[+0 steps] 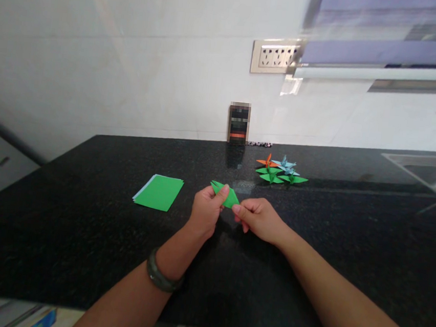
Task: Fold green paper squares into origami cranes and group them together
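A folded piece of green origami paper (231, 199) is held above the black counter, between both hands. My left hand (206, 208) grips its left part, the thumb lying across the top face. At the right tip, my right hand (259, 218) pinches the paper between thumb and curled fingers. The folded paper has a narrow kite-like shape with split points at its upper left. Left of my hands lies a stack of square paper (159, 193), green on top with pale blue edges showing. The undersides of the fingers are hidden.
Several folded paper cranes (270, 176), green, blue and orange, stand beyond my right hand. A dark phone-like object (239, 123), pixelated, leans against the wall beside a beaded strand (260, 144). A sink edge (425, 178) lies far right; a socket panel (276, 56) is on the wall.
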The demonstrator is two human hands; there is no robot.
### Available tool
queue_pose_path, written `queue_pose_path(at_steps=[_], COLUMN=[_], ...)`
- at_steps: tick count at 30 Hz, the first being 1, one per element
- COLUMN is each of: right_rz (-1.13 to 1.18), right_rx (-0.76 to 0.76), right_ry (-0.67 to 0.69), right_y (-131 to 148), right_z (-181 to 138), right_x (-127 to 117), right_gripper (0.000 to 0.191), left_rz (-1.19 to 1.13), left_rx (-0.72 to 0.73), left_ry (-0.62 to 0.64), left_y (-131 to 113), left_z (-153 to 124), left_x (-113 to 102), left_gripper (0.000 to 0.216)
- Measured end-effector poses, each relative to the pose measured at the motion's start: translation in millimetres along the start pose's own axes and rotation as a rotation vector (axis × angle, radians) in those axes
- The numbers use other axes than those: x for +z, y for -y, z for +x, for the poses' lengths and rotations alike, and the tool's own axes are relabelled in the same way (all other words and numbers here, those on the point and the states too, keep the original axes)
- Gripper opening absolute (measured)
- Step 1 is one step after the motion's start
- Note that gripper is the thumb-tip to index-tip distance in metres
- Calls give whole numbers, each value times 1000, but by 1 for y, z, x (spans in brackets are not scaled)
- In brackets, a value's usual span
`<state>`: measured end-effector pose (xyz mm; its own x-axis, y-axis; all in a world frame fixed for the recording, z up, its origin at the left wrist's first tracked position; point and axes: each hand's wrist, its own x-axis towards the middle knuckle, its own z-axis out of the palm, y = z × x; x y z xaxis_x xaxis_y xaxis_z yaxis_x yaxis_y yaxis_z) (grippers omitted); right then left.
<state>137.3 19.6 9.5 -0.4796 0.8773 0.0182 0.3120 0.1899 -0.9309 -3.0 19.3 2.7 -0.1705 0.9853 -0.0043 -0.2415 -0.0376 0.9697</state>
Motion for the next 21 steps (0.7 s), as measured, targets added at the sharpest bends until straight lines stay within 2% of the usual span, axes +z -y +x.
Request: queue_pose_path(at_steps=[2,4,7,9,15,21], right_rz=[16,81,216,268,236,59], right_rx=[5,-29,-78,-78,-49,-128], right_ry=[-4,-69,-194,-220,-107,-95], right_y=[-2,-3,-3,-1,-1,1], right_z=[1,3,5,5,3,-1], right_x=[0,0,1,3,5,1], right_gripper=[43,38,31,29,25,32], left_rz=[-2,40,141,181,169,129], left_rx=[20,41,65,80,135,78], left_ry=[-1,2,56,104,236,292], left_y=[-2,-3,-3,-2,2,1], left_z=[0,-2,-5,-7,-6,-8], left_x=[0,0,1,2,0,-1], left_gripper=[33,33,32,34,29,29])
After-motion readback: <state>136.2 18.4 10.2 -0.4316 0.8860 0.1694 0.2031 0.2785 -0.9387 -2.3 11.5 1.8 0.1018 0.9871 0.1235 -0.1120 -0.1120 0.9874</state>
